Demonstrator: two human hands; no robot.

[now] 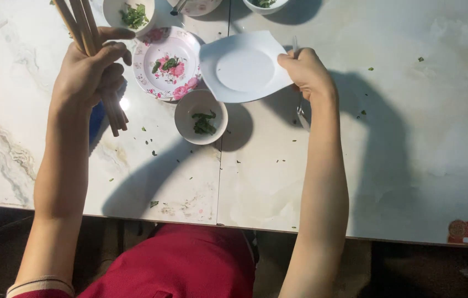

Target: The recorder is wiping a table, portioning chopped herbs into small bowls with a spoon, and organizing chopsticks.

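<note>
My left hand [89, 72] grips a bundle of brown wooden chopsticks [88, 41] held upright over the table's left side. My right hand [306, 72] holds a white plate [244, 67] by its right rim, lifted and tilted above the table, together with a thin metal spoon [302, 113] whose end hangs below the hand. Just left of the white plate lies a flowered plate [159, 80] with a few green leaf scraps. A small white bowl [185, 113] with green scraps stands below the two plates.
Another white bowl [113, 11] with greens, a flowered dish [203, 6] and a third bowl [264, 8] sit along the far edge. Green bits are scattered over the marble-patterned table [399, 165]. Its near edge runs above my red-clothed lap [184, 265].
</note>
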